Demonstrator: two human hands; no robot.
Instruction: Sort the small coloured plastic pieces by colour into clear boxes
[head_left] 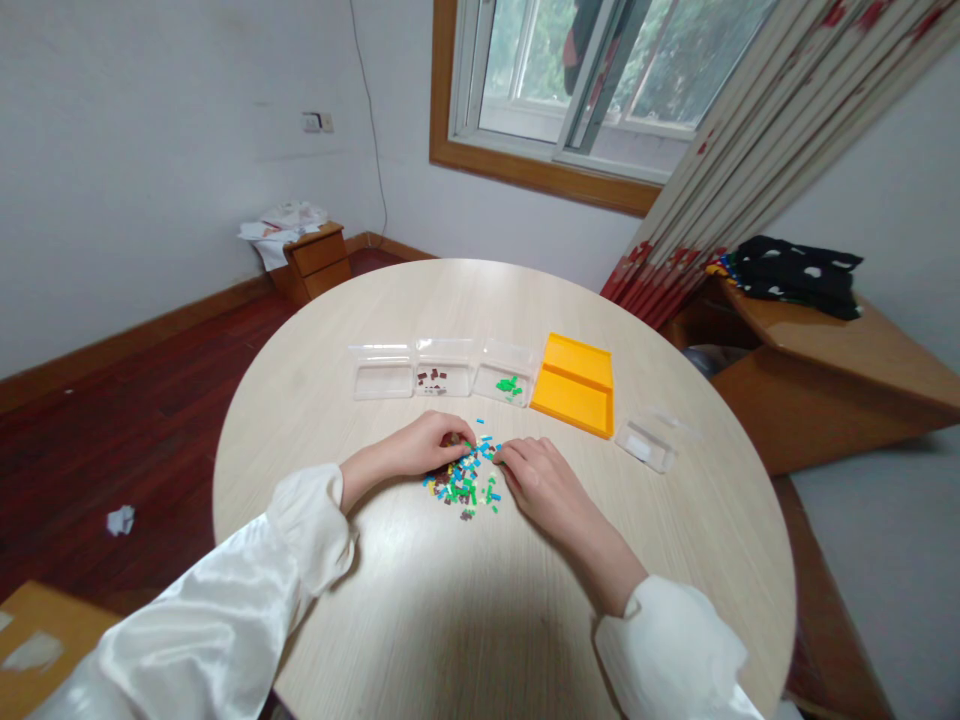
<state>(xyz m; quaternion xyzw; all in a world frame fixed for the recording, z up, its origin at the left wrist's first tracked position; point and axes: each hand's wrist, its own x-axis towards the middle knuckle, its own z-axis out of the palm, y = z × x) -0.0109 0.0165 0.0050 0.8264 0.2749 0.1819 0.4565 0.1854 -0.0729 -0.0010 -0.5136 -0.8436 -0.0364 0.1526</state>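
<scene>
A loose pile of small building bricks [461,490] in green, blue, brown, yellow and white lies on the round table [465,610]. My left hand [431,443] reaches over the pile's upper left, its fingers curled and thumb and fingertips close together among the bricks. On the pile's right edge rests my right hand [538,475], with fingers bent and tips pressed together near a blue brick. What either hand pinches is too small to tell. Behind the pile, one clear box [442,392] holds brown bricks and another clear box [495,397] holds green ones.
Left of these stands a further open clear box [384,396]. A yellow lidded case [574,400] lies open at the right, with a small clear box [643,450] beyond it. A wooden cabinet [817,370] with dark cloth stands close to the table's right side.
</scene>
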